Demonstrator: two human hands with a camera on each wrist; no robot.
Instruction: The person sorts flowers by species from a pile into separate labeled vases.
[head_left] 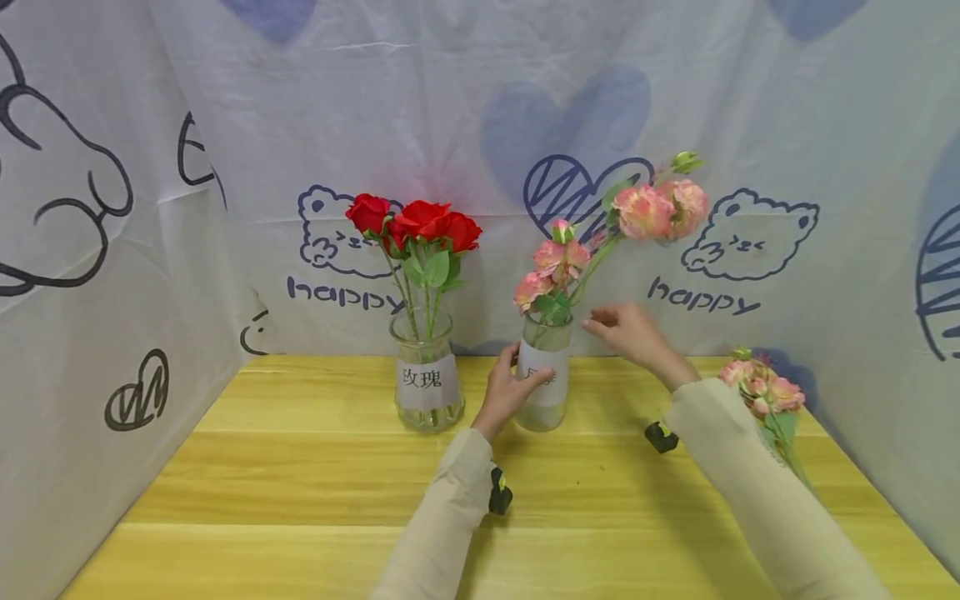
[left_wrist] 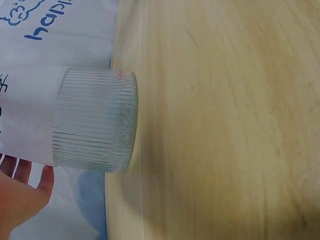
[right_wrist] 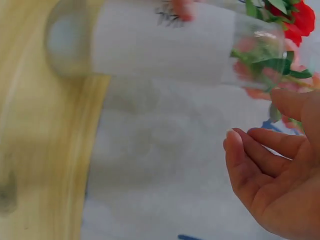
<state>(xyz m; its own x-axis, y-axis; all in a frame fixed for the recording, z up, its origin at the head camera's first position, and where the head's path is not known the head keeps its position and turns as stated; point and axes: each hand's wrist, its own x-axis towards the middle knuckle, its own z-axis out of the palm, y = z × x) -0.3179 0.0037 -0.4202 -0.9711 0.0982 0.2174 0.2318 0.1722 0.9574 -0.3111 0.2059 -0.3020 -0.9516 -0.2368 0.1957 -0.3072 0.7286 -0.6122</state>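
Observation:
My left hand (head_left: 510,390) grips a ribbed glass vase (head_left: 542,417) by its white label, the thumb across the front. The left wrist view shows the fingers at the side of the vase (left_wrist: 95,120). Pink flowers (head_left: 562,260) stand in the vase, and one taller stem with pink blooms (head_left: 660,210) leans to the right. Just right of the vase mouth is my right hand (head_left: 630,333), its fingers loosely bent and holding nothing. In the right wrist view, the right hand (right_wrist: 280,165) lies close to the rim, and the vase is blurred.
To the left stands another glass vase (head_left: 427,412) with a white label and several red roses (head_left: 423,223). A bunch of pink flowers (head_left: 763,387) lies on the wooden table (head_left: 300,483) at the right, partly behind my right sleeve. A printed cloth (head_left: 450,100) hangs behind.

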